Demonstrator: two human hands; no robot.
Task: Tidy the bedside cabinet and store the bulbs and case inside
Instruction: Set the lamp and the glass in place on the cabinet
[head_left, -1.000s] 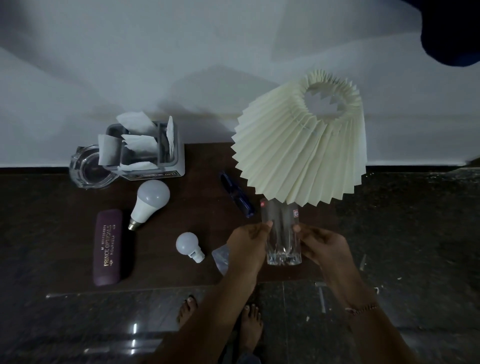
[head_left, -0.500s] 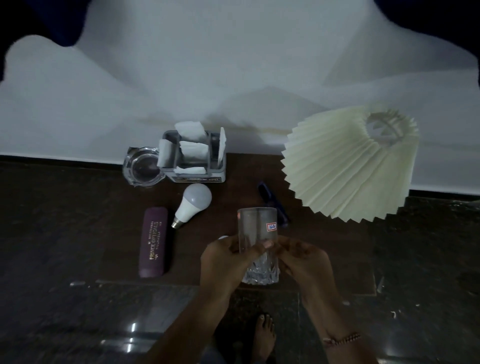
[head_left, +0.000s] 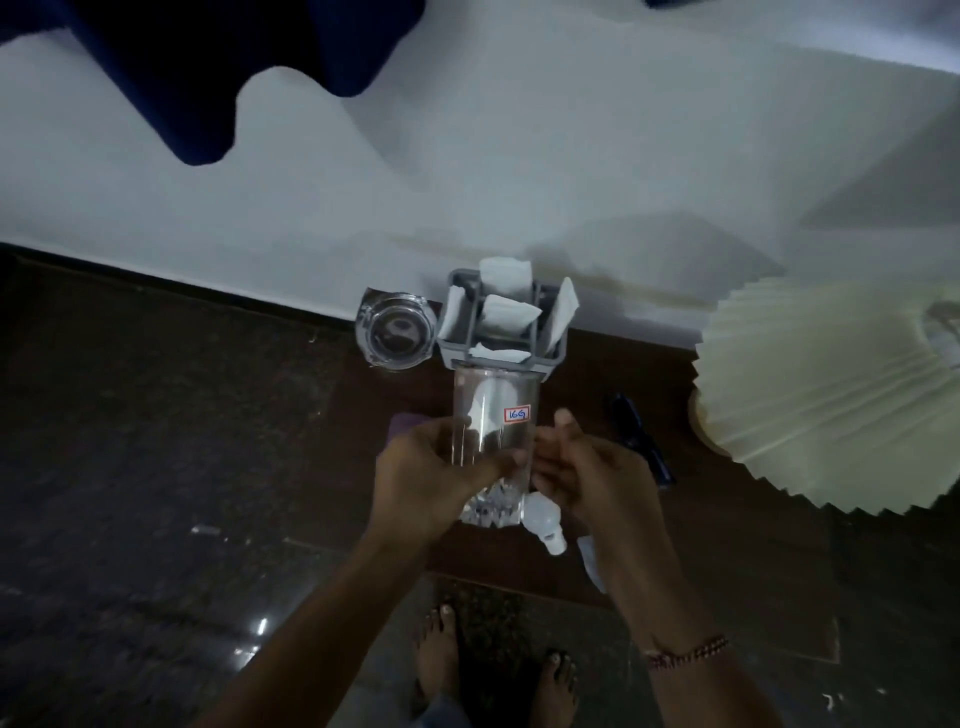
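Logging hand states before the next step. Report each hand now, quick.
Left hand: closed around the clear glass tumbler, holding it up.
Right hand: fingers against the tumbler's right side, thumb raised; a firm grip cannot be told.

tumbler (head_left: 493, 436): clear glossy glass | lampshade (head_left: 810, 400): pleated matt paper | floor (head_left: 156, 519): polished stone

One head-worn wide-angle view, looked steeply down from above, close over both hands (head_left: 519, 467), cabinet top (head_left: 597, 561), floor (head_left: 156, 519), wall (head_left: 467, 182) beyond
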